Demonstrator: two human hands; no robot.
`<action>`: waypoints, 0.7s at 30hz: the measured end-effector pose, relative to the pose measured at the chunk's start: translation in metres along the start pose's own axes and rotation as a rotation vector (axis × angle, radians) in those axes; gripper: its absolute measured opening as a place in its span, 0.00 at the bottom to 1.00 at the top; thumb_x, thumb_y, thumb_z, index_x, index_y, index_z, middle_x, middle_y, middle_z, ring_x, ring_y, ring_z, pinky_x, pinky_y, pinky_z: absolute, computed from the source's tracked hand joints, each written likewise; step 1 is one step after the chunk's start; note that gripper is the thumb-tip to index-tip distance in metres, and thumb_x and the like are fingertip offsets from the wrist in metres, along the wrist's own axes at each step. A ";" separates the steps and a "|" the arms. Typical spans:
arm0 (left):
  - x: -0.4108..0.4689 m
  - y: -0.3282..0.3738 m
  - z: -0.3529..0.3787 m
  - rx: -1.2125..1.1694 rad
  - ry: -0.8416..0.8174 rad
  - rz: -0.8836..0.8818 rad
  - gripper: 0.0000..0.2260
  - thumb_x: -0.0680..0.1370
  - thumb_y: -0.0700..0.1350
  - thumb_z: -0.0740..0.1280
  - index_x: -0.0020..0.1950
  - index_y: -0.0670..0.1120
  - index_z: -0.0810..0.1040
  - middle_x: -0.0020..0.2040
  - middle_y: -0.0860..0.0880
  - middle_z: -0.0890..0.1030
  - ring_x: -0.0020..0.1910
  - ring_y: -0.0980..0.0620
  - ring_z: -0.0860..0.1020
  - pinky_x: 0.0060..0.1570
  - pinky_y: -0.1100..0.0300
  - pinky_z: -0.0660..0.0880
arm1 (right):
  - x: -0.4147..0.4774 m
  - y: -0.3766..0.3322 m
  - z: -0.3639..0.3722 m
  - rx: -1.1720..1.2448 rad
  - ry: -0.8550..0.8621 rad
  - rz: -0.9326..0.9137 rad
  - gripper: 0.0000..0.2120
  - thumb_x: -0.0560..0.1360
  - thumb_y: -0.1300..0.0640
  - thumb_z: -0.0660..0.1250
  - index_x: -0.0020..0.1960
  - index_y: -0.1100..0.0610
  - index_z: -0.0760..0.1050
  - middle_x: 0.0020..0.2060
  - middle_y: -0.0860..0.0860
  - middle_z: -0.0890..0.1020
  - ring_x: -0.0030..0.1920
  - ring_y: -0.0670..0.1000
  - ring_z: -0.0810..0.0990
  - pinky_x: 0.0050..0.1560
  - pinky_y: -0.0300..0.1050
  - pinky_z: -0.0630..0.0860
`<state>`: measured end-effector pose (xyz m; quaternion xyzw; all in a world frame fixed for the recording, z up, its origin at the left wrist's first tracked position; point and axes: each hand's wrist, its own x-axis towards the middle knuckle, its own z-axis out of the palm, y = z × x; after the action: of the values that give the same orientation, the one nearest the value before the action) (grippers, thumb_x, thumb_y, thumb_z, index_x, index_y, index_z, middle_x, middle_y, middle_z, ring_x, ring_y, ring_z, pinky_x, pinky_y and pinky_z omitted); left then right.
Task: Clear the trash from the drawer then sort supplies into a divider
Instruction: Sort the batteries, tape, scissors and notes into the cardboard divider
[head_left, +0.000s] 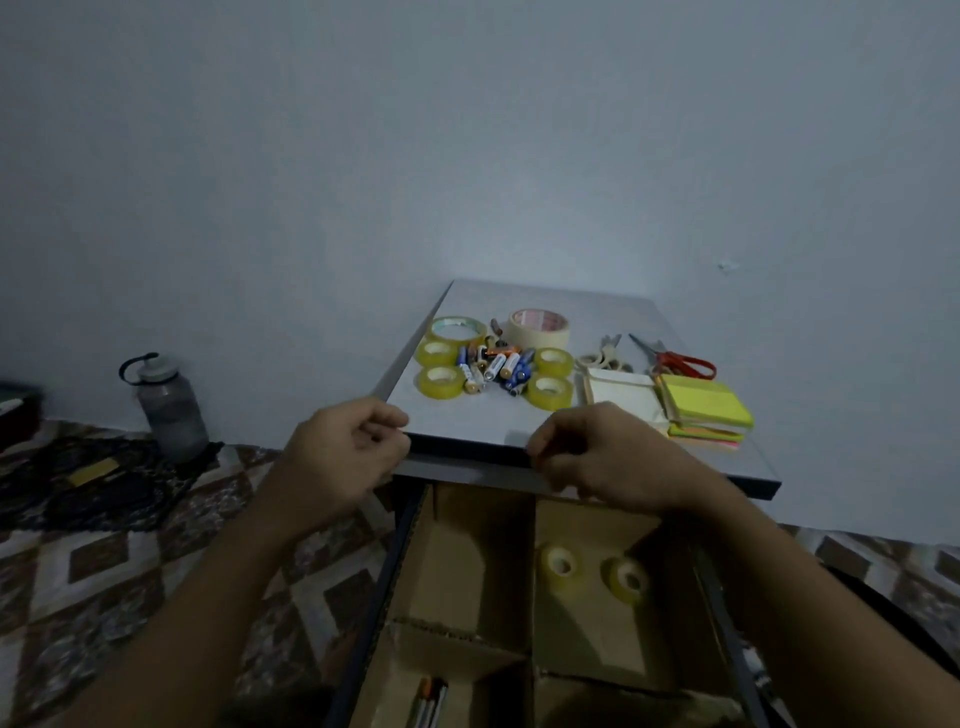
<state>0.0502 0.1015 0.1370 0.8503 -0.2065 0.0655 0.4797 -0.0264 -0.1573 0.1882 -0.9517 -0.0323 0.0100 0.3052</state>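
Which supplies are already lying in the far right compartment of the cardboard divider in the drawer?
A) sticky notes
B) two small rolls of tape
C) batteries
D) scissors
B: two small tape rolls lie in the far right compartment of the cardboard divider, while the batteries, scissors and sticky notes sit on the tabletop.

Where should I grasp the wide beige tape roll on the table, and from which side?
The tape roll lies flat, hole up: come from above, thumb in the core, fingers on its right outer wall; batteries crowd its left.
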 end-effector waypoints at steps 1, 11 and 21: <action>0.013 0.004 -0.001 0.019 -0.005 0.003 0.06 0.76 0.43 0.72 0.53 0.48 0.82 0.40 0.52 0.82 0.37 0.60 0.79 0.41 0.65 0.76 | 0.010 0.004 -0.009 -0.027 0.062 -0.003 0.07 0.75 0.59 0.69 0.52 0.51 0.81 0.45 0.45 0.84 0.45 0.44 0.82 0.47 0.39 0.78; 0.135 0.036 0.025 0.286 -0.283 0.138 0.21 0.70 0.50 0.77 0.62 0.57 0.78 0.56 0.59 0.77 0.53 0.58 0.76 0.45 0.69 0.71 | 0.115 0.031 -0.048 -0.109 0.159 -0.011 0.19 0.71 0.50 0.75 0.59 0.53 0.77 0.54 0.47 0.80 0.52 0.48 0.79 0.47 0.40 0.75; 0.194 0.034 0.049 0.317 -0.586 0.156 0.27 0.68 0.48 0.79 0.64 0.61 0.74 0.60 0.59 0.79 0.56 0.56 0.79 0.55 0.56 0.76 | 0.154 0.041 -0.033 -0.152 0.104 -0.043 0.23 0.68 0.45 0.77 0.59 0.50 0.75 0.50 0.45 0.78 0.43 0.42 0.74 0.37 0.35 0.68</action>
<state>0.2073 -0.0112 0.1975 0.8787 -0.3870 -0.1136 0.2553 0.1306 -0.1996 0.1917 -0.9705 -0.0375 -0.0483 0.2334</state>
